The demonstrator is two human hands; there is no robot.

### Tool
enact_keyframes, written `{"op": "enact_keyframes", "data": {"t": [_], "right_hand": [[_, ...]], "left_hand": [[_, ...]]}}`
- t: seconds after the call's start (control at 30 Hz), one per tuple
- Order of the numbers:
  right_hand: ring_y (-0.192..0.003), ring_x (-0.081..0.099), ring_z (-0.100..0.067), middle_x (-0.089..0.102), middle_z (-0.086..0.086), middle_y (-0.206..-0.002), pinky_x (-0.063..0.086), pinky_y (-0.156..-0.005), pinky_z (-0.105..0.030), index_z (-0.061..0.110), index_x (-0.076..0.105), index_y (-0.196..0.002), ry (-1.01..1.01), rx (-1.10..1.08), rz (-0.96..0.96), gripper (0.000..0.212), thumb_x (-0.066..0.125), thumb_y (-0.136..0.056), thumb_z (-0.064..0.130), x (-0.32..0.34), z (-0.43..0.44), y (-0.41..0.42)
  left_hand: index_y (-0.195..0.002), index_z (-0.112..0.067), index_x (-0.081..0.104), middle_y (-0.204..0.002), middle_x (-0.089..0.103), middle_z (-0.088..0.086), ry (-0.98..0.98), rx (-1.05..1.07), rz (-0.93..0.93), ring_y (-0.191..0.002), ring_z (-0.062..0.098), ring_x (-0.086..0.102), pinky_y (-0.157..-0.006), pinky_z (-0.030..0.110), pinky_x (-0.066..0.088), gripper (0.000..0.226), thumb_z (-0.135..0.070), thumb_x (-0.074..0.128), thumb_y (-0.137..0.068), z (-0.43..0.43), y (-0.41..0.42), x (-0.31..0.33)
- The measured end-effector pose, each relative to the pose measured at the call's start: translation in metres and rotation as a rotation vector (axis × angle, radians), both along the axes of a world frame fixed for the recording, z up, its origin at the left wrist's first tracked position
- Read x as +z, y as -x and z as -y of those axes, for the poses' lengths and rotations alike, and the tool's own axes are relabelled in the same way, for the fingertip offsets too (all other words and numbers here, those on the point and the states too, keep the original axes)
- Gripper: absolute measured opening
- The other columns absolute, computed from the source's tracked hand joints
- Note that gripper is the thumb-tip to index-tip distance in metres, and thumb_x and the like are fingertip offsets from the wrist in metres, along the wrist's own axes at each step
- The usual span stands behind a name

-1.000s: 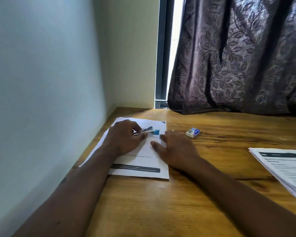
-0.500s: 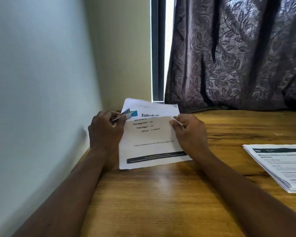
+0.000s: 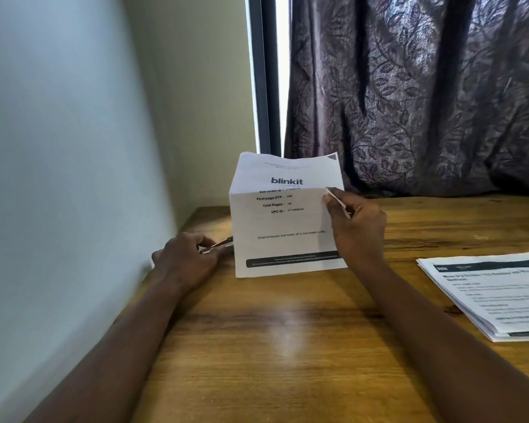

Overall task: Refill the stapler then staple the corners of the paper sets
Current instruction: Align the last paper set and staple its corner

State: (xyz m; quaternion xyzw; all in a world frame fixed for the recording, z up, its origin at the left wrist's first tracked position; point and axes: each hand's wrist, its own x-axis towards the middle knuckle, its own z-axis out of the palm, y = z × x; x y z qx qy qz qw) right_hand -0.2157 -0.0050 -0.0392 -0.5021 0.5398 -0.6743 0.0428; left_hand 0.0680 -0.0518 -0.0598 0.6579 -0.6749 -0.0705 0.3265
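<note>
My right hand (image 3: 356,227) pinches the right edge of a white printed paper set (image 3: 283,221) and holds it upright above the wooden table (image 3: 272,346), its front sheet folded partly over. My left hand (image 3: 185,261) rests low on the table to the left of the paper, closed around a small metal stapler (image 3: 222,244). Only the stapler's silver tip shows, right beside the paper's lower left edge; the rest is hidden in my fingers.
A stack of printed paper sets (image 3: 489,296) lies at the table's right edge. A pale wall (image 3: 74,178) runs close along the left. A dark patterned curtain (image 3: 425,96) hangs behind the table.
The paper set went from lying flat to being lifted upright by my right hand. My left hand, with the stapler, dropped from the paper's top left corner to the table. The staple box is out of sight.
</note>
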Motion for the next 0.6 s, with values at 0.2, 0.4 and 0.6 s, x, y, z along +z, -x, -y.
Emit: {"op": "enact_keyframes", "data": {"t": [0.2, 0.4, 0.6], "right_hand": [[-0.102, 0.07, -0.004, 0.075, 0.005, -0.111, 0.058, -0.093, -0.038, 0.018, 0.075, -0.115, 0.011, 0.149, 0.081, 0.026, 0.073, -0.091, 0.027, 0.002, -0.001, -0.011], [-0.097, 0.069, -0.001, 0.073, 0.014, -0.106, 0.061, -0.085, -0.035, 0.021, 0.075, -0.115, 0.054, 0.191, 0.046, 0.025, 0.074, -0.09, 0.024, 0.009, -0.005, -0.016], [-0.104, 0.068, -0.005, 0.072, 0.01, -0.113, 0.058, -0.092, -0.039, 0.022, 0.072, -0.118, 0.101, 0.186, 0.03, 0.03, 0.073, -0.089, 0.013, 0.013, -0.006, -0.018]], "left_hand": [[-0.106, -0.037, 0.065, -0.102, 0.07, -0.014, 0.235, -0.08, -0.164, -0.103, 0.022, 0.067, -0.091, 0.043, 0.049, 0.038, -0.066, 0.044, -0.092, -0.005, 0.004, 0.009], [-0.118, -0.027, 0.064, -0.1, 0.071, -0.014, 0.458, -0.251, -0.485, -0.092, 0.013, 0.067, -0.08, 0.041, 0.054, 0.035, -0.043, 0.035, -0.107, -0.021, 0.018, 0.02], [-0.145, -0.033, 0.042, -0.1, 0.072, -0.02, 0.543, -0.187, -0.433, -0.077, 0.011, 0.067, -0.081, 0.041, 0.057, 0.053, -0.026, 0.065, -0.097, -0.019, 0.014, 0.026]]}}
